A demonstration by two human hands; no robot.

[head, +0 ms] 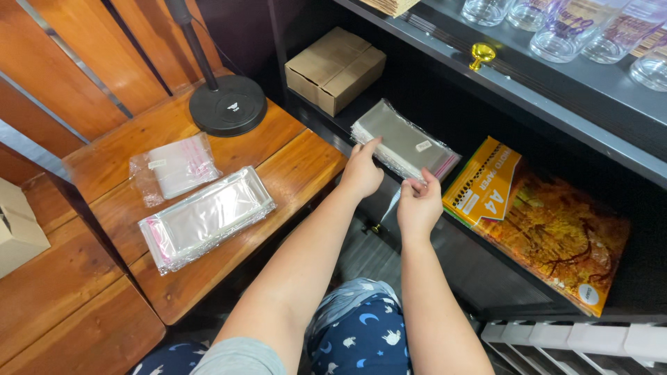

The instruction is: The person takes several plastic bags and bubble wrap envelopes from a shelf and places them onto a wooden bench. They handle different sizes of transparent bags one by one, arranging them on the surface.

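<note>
A stack of clear plastic sleeves (403, 142) lies on a dark lower shelf (326, 114). My left hand (363, 170) rests its fingertips on the near left edge of that stack. My right hand (419, 203) pinches the stack's near corner, where a single thin sleeve seems to hang down from it. On the wooden side table (292, 163) to the left lie a larger pack of clear sleeves (205, 217) and a smaller clear bag with a pink strip (174, 169).
A brown cardboard box (335, 68) sits further back on the shelf. A yellow pack of paper (538, 215) lies to the right of the stack. A black round lamp base (228, 104) stands on the table. Glass jars (577, 28) and a gold knob (481, 53) sit on the upper shelf.
</note>
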